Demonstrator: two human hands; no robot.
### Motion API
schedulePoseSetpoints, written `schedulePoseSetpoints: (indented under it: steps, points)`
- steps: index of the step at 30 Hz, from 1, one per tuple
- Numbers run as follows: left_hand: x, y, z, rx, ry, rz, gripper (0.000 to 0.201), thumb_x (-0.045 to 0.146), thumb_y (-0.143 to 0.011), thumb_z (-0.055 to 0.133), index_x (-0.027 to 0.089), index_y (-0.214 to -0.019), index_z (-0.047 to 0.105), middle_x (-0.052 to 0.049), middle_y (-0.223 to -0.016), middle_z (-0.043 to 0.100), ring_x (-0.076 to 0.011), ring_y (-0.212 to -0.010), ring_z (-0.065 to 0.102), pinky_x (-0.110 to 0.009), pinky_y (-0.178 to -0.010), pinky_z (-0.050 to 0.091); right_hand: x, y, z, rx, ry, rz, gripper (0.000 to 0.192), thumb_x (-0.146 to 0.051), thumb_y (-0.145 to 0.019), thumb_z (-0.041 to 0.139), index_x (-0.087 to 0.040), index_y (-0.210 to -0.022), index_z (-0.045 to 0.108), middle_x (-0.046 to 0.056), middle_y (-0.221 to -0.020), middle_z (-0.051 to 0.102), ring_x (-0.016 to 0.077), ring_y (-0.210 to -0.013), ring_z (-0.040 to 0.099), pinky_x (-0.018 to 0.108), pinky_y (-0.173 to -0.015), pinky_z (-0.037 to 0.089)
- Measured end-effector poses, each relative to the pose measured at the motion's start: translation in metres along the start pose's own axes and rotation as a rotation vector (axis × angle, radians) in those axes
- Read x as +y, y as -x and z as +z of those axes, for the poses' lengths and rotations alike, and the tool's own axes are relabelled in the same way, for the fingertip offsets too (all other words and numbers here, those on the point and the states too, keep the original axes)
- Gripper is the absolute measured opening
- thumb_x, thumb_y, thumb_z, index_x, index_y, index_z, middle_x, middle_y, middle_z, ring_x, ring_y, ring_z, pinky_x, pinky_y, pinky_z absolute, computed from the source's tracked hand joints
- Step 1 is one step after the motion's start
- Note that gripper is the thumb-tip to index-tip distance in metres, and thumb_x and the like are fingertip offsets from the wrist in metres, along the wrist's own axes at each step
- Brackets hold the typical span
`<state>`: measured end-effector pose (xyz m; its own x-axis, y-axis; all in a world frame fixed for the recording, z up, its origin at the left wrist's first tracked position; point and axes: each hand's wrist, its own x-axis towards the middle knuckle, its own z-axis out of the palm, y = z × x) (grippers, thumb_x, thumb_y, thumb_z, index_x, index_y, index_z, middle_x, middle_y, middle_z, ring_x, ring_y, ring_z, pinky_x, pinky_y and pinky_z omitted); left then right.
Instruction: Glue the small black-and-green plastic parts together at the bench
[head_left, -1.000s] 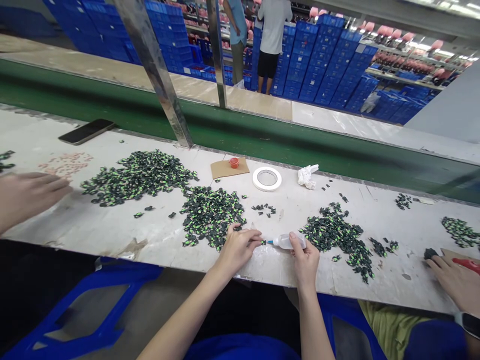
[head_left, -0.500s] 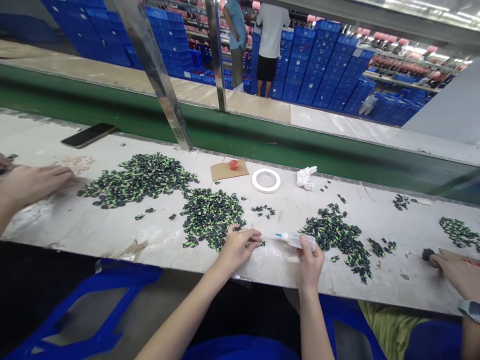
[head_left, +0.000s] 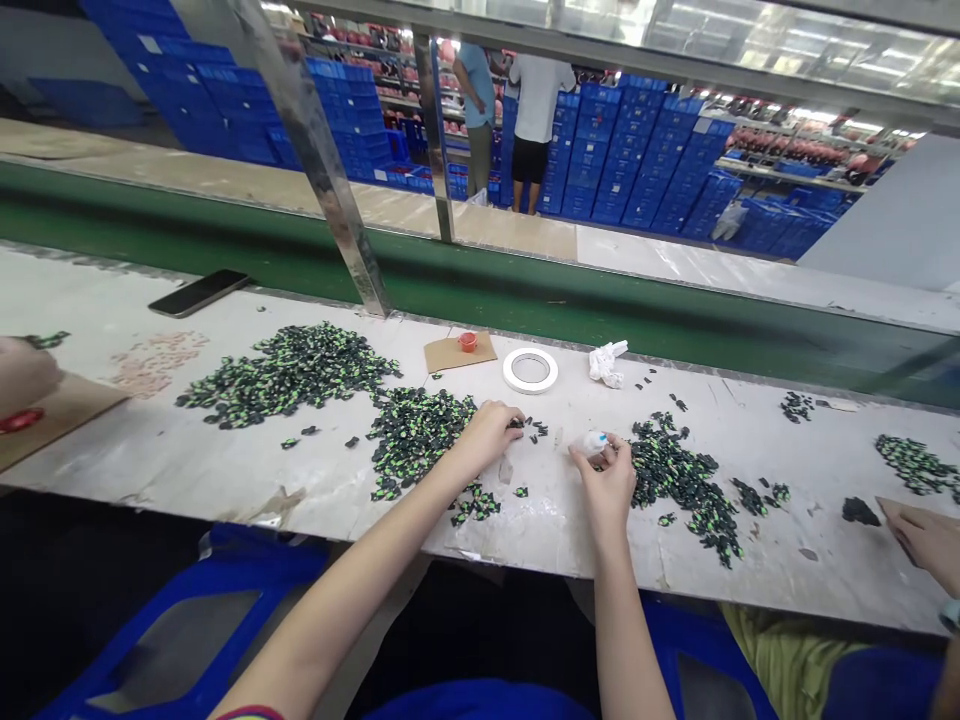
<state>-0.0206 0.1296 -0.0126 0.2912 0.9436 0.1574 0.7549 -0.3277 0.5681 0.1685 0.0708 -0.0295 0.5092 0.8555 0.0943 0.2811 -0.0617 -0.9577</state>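
Note:
My right hand [head_left: 609, 478] grips a small white squeeze bottle [head_left: 582, 445] with a blue tip [head_left: 601, 441], tilted just above the table. My left hand [head_left: 489, 432] is at the small loose black pieces [head_left: 537, 430], its fingertips pinched together among them; whether a piece is between them is hidden. Under and beside my left forearm spreads a heap of black-and-green small parts [head_left: 409, 435]. One single black-and-green part [head_left: 521, 492] lies between my hands. Another heap of such parts [head_left: 682, 480] lies right of my right hand.
A white tape roll [head_left: 529, 370], cardboard with a red cup [head_left: 468, 342], crumpled tissue [head_left: 606, 364] and a phone [head_left: 199, 293] lie towards the back. A larger heap [head_left: 289, 375] is at left. Other people's hands [head_left: 26, 372] work at both ends. A metal post [head_left: 319, 160] rises behind.
My left hand has moved away from the single part, forward to the loose black pieces. My right hand has drawn the bottle slightly back and turned its blue tip from leftward to rightward.

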Motion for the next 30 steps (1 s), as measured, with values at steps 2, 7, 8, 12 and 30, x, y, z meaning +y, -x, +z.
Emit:
schedulePoseSetpoints:
  steps: [2,7,8,12,30]
  points:
    - [0.003,-0.003,0.005,-0.03,0.008,0.001,0.013,0.01,-0.073,0.066,0.018,-0.08,0.073,-0.008,-0.084,0.073,-0.0271,-0.09,0.067,-0.037,-0.084,0.05,0.001,-0.001,0.0,-0.003,0.07,0.007,0.061,-0.042,-0.057,0.077,-0.016,-0.107,0.055,0.016,-0.1,0.071,0.0249,-0.078,0.066,0.04,-0.076,0.049]
    - [0.012,0.011,0.005,-0.117,0.097,0.047,0.015,0.009,-0.075,0.063,0.019,-0.075,0.074,-0.004,-0.08,0.076,-0.0208,-0.078,0.07,-0.028,-0.076,0.052,-0.001,0.018,-0.007,0.122,0.159,-0.193,0.07,-0.047,-0.065,0.075,-0.014,-0.122,0.051,0.018,-0.113,0.065,0.0276,-0.096,0.061,0.039,-0.075,0.049]
    - [0.014,0.016,0.004,-0.126,0.115,0.054,0.015,0.011,-0.077,0.062,0.02,-0.076,0.075,-0.003,-0.082,0.076,-0.0195,-0.079,0.07,-0.026,-0.077,0.052,-0.002,0.024,-0.009,0.173,0.173,-0.267,0.064,-0.047,-0.068,0.073,-0.014,-0.119,0.053,0.017,-0.112,0.065,0.0272,-0.097,0.06,0.038,-0.074,0.049]
    - [0.021,0.031,0.001,-0.044,0.243,0.081,0.014,0.016,-0.081,0.062,0.02,-0.081,0.075,-0.004,-0.09,0.077,-0.0194,-0.087,0.07,-0.027,-0.083,0.052,-0.006,0.045,-0.015,0.146,0.135,-0.419,0.031,-0.042,-0.081,0.064,-0.017,-0.1,0.064,0.013,-0.098,0.068,0.0225,-0.086,0.06,0.033,-0.065,0.049]
    - [0.026,0.046,0.019,0.171,0.183,0.099,0.017,0.012,-0.085,0.058,0.019,-0.09,0.073,-0.006,-0.09,0.076,-0.0214,-0.087,0.068,-0.034,-0.082,0.052,-0.005,0.042,0.005,-0.28,-0.411,0.116,0.033,-0.045,-0.067,0.074,-0.018,-0.085,0.075,0.008,-0.084,0.075,0.0224,-0.077,0.069,0.032,-0.063,0.057]
